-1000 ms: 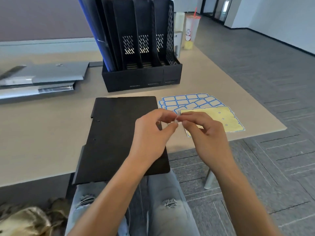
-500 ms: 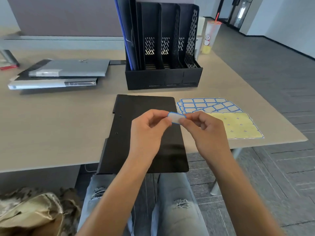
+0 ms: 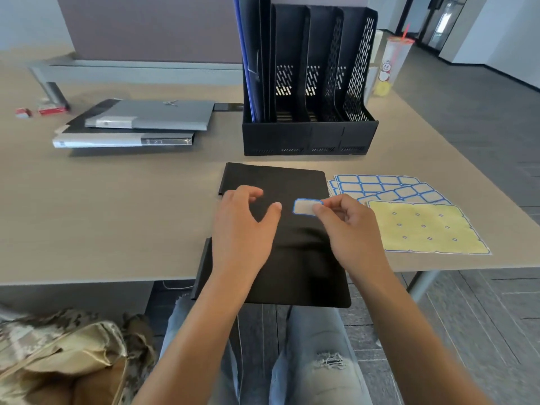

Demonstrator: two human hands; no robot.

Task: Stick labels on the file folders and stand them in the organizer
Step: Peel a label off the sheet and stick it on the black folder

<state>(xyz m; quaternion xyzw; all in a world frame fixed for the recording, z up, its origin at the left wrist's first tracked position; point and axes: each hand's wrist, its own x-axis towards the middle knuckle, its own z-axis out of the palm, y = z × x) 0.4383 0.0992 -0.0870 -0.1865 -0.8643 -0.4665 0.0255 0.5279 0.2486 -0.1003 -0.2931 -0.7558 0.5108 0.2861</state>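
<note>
Near the table's (image 3: 117, 217) front edge, over the black folder (image 3: 292, 258), the right hand (image 3: 349, 226) pinches 1 light, floppy, sticky label (image 3: 304, 206) by its right end, while the left hand (image 3: 242, 226) hovers open.

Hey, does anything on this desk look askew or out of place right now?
The flat black file folder lies partly off the beige table's near edge, overhanging the person's lap. The right hand pinches a blue-bordered label above it; the left hand hovers open. Nothing looks spilled or damaged.
</note>
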